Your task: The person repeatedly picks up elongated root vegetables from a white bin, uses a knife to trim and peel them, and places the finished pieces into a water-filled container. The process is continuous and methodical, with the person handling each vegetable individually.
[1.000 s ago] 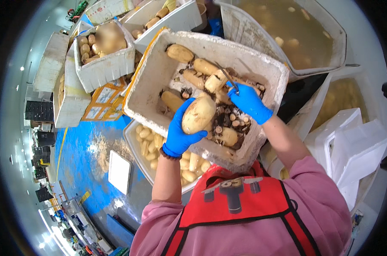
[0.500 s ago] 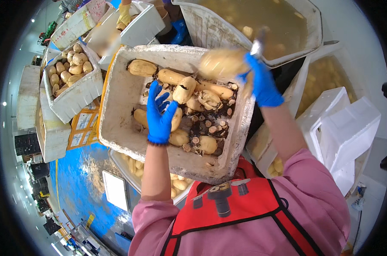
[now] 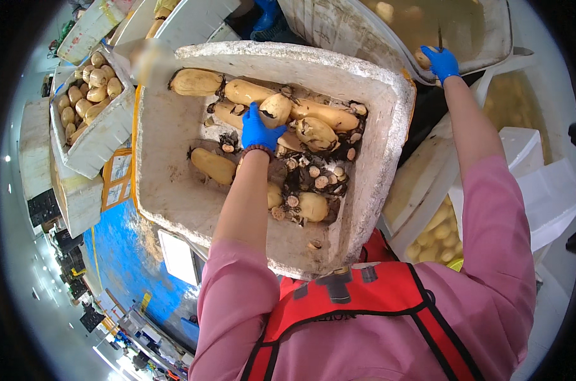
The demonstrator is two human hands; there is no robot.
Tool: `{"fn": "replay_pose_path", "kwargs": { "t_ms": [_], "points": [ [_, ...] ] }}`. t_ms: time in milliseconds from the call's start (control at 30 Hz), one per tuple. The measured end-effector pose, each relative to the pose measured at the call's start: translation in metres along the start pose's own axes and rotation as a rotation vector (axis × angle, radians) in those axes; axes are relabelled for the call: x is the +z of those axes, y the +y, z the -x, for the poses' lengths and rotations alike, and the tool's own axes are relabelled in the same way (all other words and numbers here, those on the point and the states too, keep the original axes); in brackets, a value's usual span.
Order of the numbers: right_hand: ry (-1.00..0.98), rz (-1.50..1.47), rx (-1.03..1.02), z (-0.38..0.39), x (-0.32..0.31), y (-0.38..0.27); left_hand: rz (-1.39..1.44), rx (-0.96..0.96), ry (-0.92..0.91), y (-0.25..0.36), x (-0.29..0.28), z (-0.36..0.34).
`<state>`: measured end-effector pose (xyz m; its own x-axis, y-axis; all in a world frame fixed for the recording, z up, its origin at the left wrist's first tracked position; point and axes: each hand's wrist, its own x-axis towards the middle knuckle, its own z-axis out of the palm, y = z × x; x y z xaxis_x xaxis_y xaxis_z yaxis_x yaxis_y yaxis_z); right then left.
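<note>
My left hand (image 3: 261, 132), in a blue glove, has its fingers closed around a short, pale lotus root (image 3: 276, 109) in the foam box. Longer lotus roots (image 3: 326, 114) lie around it, with dark trimmings and cut end slices (image 3: 314, 172) among them. Out to the far right, my blue-gloved right hand (image 3: 443, 64) is at the rim of a water tub (image 3: 389, 47). A knife (image 3: 440, 37) sticks up from that hand, its blade thin and dark. Against its fingers is another lotus root (image 3: 422, 59); I cannot tell whether it is still gripped.
The large white foam box (image 3: 164, 159) fills the middle. A foam box of lotus roots (image 3: 91, 149) stands at the left. To the right are a second water-filled tub (image 3: 513, 105), white foam pieces (image 3: 529, 200) and a container of pale lotus roots (image 3: 437, 238). Blue floor (image 3: 120, 247) shows at lower left.
My right hand has carried a lotus root and the knife from above the box to the tub at far right. My left hand has closed on the short lotus root.
</note>
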<state>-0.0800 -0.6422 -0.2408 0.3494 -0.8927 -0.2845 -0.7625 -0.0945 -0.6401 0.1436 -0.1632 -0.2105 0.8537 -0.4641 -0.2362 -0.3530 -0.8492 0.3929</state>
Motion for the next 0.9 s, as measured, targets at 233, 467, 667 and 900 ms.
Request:
{"fn": "replay_pose_path", "kwargs": {
  "t_ms": [233, 467, 667, 900],
  "points": [
    [0.006, -0.583, -0.297, 0.086, -0.013, -0.064, 0.395, 0.198, -0.080, -0.015, -0.038, 0.013],
    [-0.349, -0.564, -1.087, 0.327, 0.012, -0.189, 1.294, 0.218, -0.321, 0.004, -0.104, 0.094],
    [-0.357, -0.726, -0.878, 0.416, 0.059, -0.220, 1.717, 0.205, -0.463, 0.013, -0.117, 0.137],
    [-0.052, 0.013, -1.394, 0.433, 0.025, -0.239, 1.220, 0.223, -0.222, -0.010, -0.129, 0.154]
  ]
}}
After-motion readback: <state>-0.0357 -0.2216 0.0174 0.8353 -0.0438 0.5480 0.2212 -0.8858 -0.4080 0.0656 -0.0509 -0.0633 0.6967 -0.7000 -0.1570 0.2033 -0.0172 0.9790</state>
